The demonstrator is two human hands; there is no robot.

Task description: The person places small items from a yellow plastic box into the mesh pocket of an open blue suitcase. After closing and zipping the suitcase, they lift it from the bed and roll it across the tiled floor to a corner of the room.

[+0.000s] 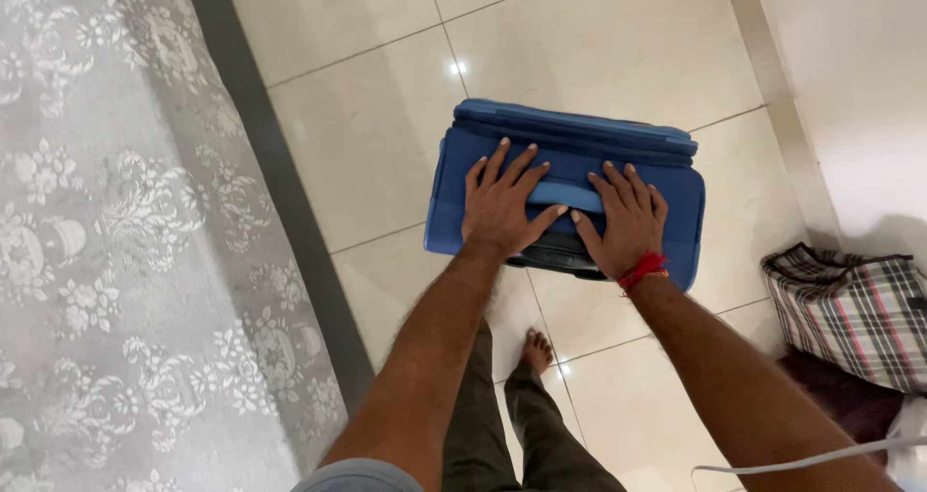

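A blue fabric suitcase point(570, 154) stands upright on the cream tiled floor point(367, 135). My left hand point(502, 205) lies flat on its top, fingers spread, at the left of the blue carry handle point(563, 195). My right hand point(628, 220) rests flat on the top too, just right of that handle, with a red thread band point(643, 269) on its wrist. Neither hand grips anything. A dark retracted pull handle point(552, 255) shows below my hands.
A bed with a grey floral cover point(116, 260) and a dark frame edge point(280, 183) fills the left. A plaid bag point(850, 309) sits at the right by the wall point(850, 96). My bare foot point(537, 349) stands just behind the suitcase. A white cable point(801, 461) crosses the lower right.
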